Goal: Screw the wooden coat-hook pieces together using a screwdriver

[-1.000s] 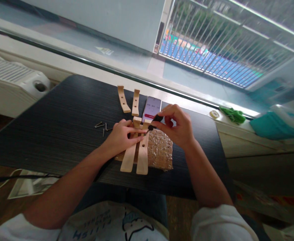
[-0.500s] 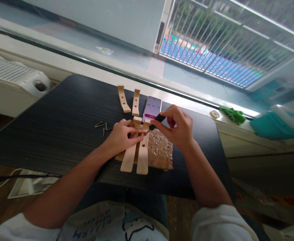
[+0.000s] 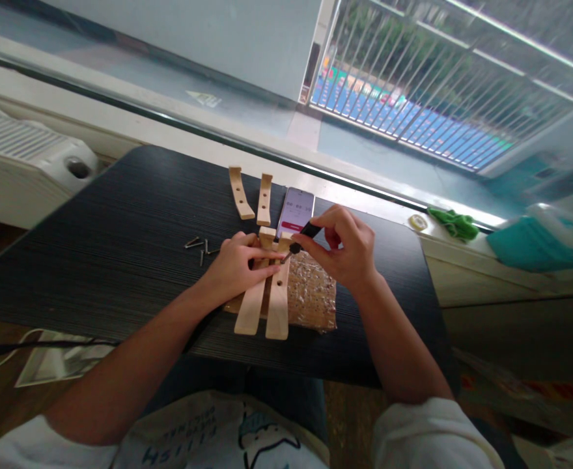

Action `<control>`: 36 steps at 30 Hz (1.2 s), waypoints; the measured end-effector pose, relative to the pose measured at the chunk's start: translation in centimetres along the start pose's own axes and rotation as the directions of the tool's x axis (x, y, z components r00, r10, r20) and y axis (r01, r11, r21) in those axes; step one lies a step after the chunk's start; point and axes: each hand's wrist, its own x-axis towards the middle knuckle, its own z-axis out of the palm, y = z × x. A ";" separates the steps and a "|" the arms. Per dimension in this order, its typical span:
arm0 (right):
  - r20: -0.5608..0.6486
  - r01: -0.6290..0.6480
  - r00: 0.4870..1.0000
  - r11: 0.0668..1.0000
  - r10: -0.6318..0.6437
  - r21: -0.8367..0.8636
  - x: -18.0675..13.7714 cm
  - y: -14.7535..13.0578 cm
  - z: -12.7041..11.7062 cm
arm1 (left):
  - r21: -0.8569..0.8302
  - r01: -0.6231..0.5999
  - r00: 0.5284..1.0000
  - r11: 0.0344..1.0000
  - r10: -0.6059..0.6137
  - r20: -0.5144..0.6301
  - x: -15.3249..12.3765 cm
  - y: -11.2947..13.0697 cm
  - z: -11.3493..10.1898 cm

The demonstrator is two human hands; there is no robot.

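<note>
My right hand (image 3: 341,244) is closed round a screwdriver (image 3: 310,230) with a black handle, tilted down to the left. Its tip meets the right of two long pale wooden pieces (image 3: 277,312), near an upper hole. From the left, my left hand (image 3: 242,260) grips these pieces, two fingers reaching across them beside the tip. Whether a screw sits under the tip is too small to tell. Both pieces lie side by side on a brown block wrapped in clear film (image 3: 316,296), their flared ends overhanging its near edge. A lower hole shows in the right piece.
Two shorter curved wooden pieces (image 3: 264,200) lie farther back on the black table (image 3: 120,241). Several loose screws (image 3: 201,251) are left of my left hand. A phone (image 3: 296,207) showing a timer stands behind the block. Tape (image 3: 417,223) and a green cloth (image 3: 455,225) rest on the sill.
Almost nothing has moved. Both hands, the screwdriver and the wooden pieces keep their places, and the phone's timer has run on slightly.
</note>
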 end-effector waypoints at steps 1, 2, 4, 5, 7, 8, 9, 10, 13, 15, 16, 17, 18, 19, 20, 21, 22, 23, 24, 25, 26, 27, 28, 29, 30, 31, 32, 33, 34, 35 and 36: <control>0.012 0.001 1.000 1.000 -0.001 0.018 0.1 0.0 -0.1 | -0.002 -0.003 1.000 1.000 0.003 -0.002 0.0 0.0 0.0; 0.024 0.001 1.000 0.999 -0.002 0.040 0.1 0.0 -0.3 | -0.003 -0.006 1.000 1.000 0.006 -0.005 0.0 0.0 0.0; 0.054 -0.001 0.999 0.996 -0.003 0.086 0.3 -0.1 -0.6 | -0.002 -0.011 1.000 1.000 0.011 -0.010 0.0 0.0 0.0; 0.073 -0.002 0.997 0.994 -0.006 0.108 0.4 -0.1 -0.8 | -0.001 -0.012 1.000 1.000 0.012 -0.012 0.0 0.0 0.0; 0.126 -0.014 0.992 0.989 -0.005 0.144 0.5 -0.1 -1.2 | 0.007 -0.010 1.000 1.000 0.010 -0.013 0.0 0.0 0.0; 0.155 -0.022 0.988 0.986 -0.003 0.163 0.5 0.0 -1.4 | 0.010 -0.008 1.000 1.000 0.008 -0.011 0.1 0.0 0.0; 0.182 -0.031 0.983 0.982 -0.003 0.184 0.5 0.0 -1.5 | 0.011 -0.008 1.000 1.000 0.008 -0.011 0.1 0.0 0.0; 0.203 -0.041 0.979 0.978 -0.002 0.206 0.6 0.1 -1.6 | 0.010 -0.009 1.000 1.000 0.009 -0.012 0.1 0.1 0.0; 0.236 -0.080 0.972 0.957 0.013 0.277 0.6 0.4 -1.6 | 0.000 -0.013 1.000 1.000 0.013 -0.011 0.0 0.1 0.0; 0.252 -0.111 0.967 0.936 0.025 0.333 0.6 0.6 -1.5 | 0.001 -0.006 1.000 1.000 0.006 -0.009 0.0 0.0 0.0; 0.261 -0.125 0.965 0.924 0.029 0.360 0.6 0.7 -1.3 | 0.004 -0.002 1.000 1.000 0.002 -0.007 0.0 0.0 0.0; 0.268 -0.139 0.963 0.912 0.034 0.387 0.6 0.7 -1.2 | 0.006 -0.001 1.000 1.000 0.001 -0.004 0.0 0.0 0.0; 0.275 -0.152 0.961 0.899 0.037 0.412 0.5 0.7 -1.0 | 0.008 -0.001 1.000 1.000 0.001 -0.001 0.0 -0.1 0.0; 0.286 -0.171 0.957 0.884 0.044 0.435 0.5 0.7 -0.9 | 0.008 -0.002 1.000 1.000 0.002 0.001 0.0 -0.1 0.0; 0.297 -0.195 0.953 0.867 0.058 0.458 0.4 0.6 -0.7 | 0.008 -0.003 1.000 1.000 0.003 0.004 0.0 -0.1 -0.1; 0.323 -0.230 0.944 0.847 0.073 0.480 0.2 0.6 -0.5 | 0.008 -0.003 1.000 1.000 0.003 0.006 0.0 0.0 -0.1; 0.358 -0.285 0.928 0.822 0.107 0.493 0.1 0.4 -0.3 | 0.006 -0.003 1.000 1.000 0.003 0.008 0.0 0.0 -0.1; 0.392 -0.337 0.909 0.801 0.140 0.495 0.0 0.3 -0.2 | 0.004 -0.001 1.000 1.000 0.001 0.009 0.1 0.1 -0.2; 0.423 -0.380 0.891 0.779 0.164 0.499 -0.1 0.2 -0.1 | 0.002 0.001 1.000 1.000 -0.001 0.013 0.1 0.1 -0.2; 0.444 -0.412 0.878 0.758 0.180 0.506 -0.1 0.1 0.0 | -0.002 0.003 1.000 1.000 -0.003 0.015 0.1 0.2 -0.2; 0.454 -0.428 0.872 0.739 0.184 0.521 -0.2 0.1 0.0 | -0.003 0.005 1.000 1.000 -0.005 0.017 0.1 0.2 -0.3; 0.456 -0.432 0.872 0.720 0.180 0.543 -0.2 0.0 0.0 | -0.003 0.005 1.000 1.000 -0.005 0.018 0.1 0.2 -0.2; 0.450 -0.427 0.877 0.705 0.170 0.566 -0.1 0.0 0.0 | -0.002 0.004 1.000 1.000 -0.004 0.016 0.1 0.2 -0.2; 0.443 -0.419 0.882 0.697 0.161 0.582 -0.1 0.0 0.0 | -0.002 0.001 1.000 1.000 -0.001 0.012 0.1 0.2 -0.2; 0.437 -0.413 0.886 0.697 0.156 0.587 0.0 0.1 -0.1 | -0.002 -0.003 1.000 1.000 0.003 0.007 0.1 0.2 -0.2; 0.433 -0.405 0.888 0.704 0.153 0.583 0.1 0.1 -0.2 | -0.002 -0.005 1.000 1.000 0.005 0.004 0.1 0.2 -0.2; 0.432 -0.398 0.890 0.717 0.149 0.573 0.1 0.2 -0.3 | -0.004 -0.005 1.000 1.000 0.005 0.003 0.1 0.2 -0.2; 0.431 -0.389 0.891 0.732 0.145 0.559 0.2 0.3 -0.4 | -0.006 -0.002 1.000 1.000 0.003 0.006 0.1 0.2 -0.2; 0.429 -0.382 0.892 0.746 0.142 0.546 0.2 0.3 -0.4 | -0.007 0.002 1.000 1.000 -0.002 0.011 0.1 0.2 -0.2; 0.425 -0.374 0.894 0.756 0.140 0.537 0.2 0.4 -0.5 | -0.007 0.007 1.000 1.000 -0.007 0.016 0.1 0.2 -0.2; 0.417 -0.365 0.898 0.764 0.139 0.531 0.2 0.4 -0.5 | -0.008 0.011 1.000 1.000 -0.011 0.019 0.1 0.2 -0.3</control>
